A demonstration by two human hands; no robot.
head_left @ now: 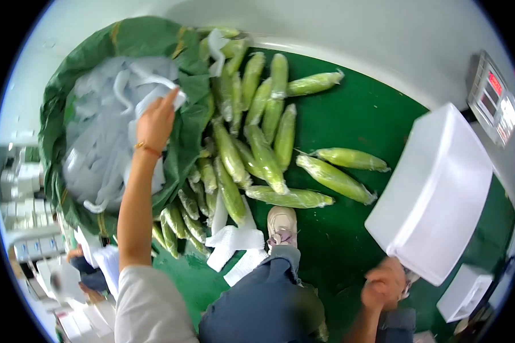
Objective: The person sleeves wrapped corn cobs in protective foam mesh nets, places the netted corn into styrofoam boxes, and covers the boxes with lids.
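My left hand (156,120) reaches into the top of a green sack (191,108). Its fingers are closed on a white foam sleeve (146,100), one of a heap of pale foam sleeves (94,148) inside. To the right of the sack, film-wrapped ears of corn (263,154) in green husks lie piled together. My right hand (386,283) is curled and slightly blurred, just below the near corner of a white plastic bin (434,188). What its fingers hold, if anything, cannot be made out.
Loose foam sleeves (234,243) lie by my shoe (282,223) on the green floor (337,240). A scale (494,100) with a red display stands at the upper right. A smaller white box (464,292) is at lower right. Another person's hand (91,292) shows at far left.
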